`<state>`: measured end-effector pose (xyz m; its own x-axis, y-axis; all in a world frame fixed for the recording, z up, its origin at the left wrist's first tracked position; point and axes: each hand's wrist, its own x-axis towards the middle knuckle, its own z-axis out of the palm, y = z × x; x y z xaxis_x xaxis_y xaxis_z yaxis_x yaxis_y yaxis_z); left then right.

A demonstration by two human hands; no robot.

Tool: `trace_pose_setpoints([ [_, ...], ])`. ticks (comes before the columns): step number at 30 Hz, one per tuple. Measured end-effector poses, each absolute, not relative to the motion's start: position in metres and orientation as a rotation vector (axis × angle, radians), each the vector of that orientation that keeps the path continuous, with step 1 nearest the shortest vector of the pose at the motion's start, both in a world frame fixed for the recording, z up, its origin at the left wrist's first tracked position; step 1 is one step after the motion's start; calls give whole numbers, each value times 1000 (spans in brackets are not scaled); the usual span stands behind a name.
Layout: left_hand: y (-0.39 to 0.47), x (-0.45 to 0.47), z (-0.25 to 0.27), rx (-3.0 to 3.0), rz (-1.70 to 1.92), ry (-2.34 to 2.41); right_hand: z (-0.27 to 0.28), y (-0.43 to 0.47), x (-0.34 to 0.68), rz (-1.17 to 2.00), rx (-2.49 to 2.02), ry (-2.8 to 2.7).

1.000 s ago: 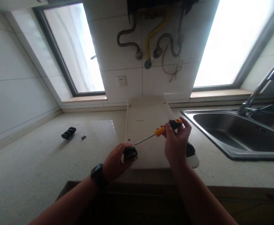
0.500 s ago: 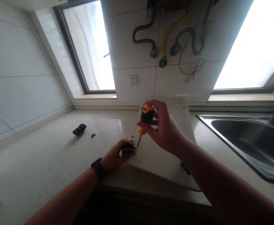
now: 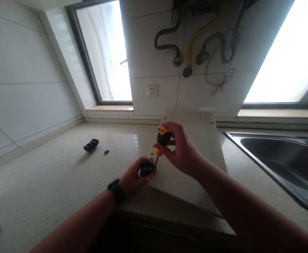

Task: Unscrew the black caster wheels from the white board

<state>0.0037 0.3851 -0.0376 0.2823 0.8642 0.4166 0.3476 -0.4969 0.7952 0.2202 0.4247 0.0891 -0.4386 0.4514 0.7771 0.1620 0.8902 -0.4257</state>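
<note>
My right hand (image 3: 179, 144) grips a yellow and black screwdriver (image 3: 164, 136) by its handle, shaft slanting down. Its tip meets a small metal part beside a dark, rounded caster-like piece (image 3: 147, 168) at the near left corner of a white panel (image 3: 185, 175). My left hand (image 3: 134, 177), with a black watch on the wrist, is closed round that dark piece and steadies it against the panel's edge. The exact seat of the screwdriver tip is too small to make out.
On the counter (image 3: 64, 186) to the left lie a black ridged piece (image 3: 91, 145) and several small screws (image 3: 106, 152). A steel sink (image 3: 275, 165) is set in at the right. Behind are a tiled wall, a socket (image 3: 153, 90) and hoses (image 3: 167, 46).
The screwdriver has moved down, its tip now at the metal part by the dark piece. My left hand stays closed on that piece. The whole view has shifted slightly.
</note>
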Motion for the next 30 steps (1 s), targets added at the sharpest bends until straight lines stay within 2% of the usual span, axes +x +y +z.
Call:
trace_pose_setpoints([
  [14, 385, 4, -38, 2003, 1184, 1078, 82, 434, 224, 448, -527, -1939],
  [30, 386, 5, -38, 2044, 1177, 1076, 81, 438, 229, 443, -322, -1983],
])
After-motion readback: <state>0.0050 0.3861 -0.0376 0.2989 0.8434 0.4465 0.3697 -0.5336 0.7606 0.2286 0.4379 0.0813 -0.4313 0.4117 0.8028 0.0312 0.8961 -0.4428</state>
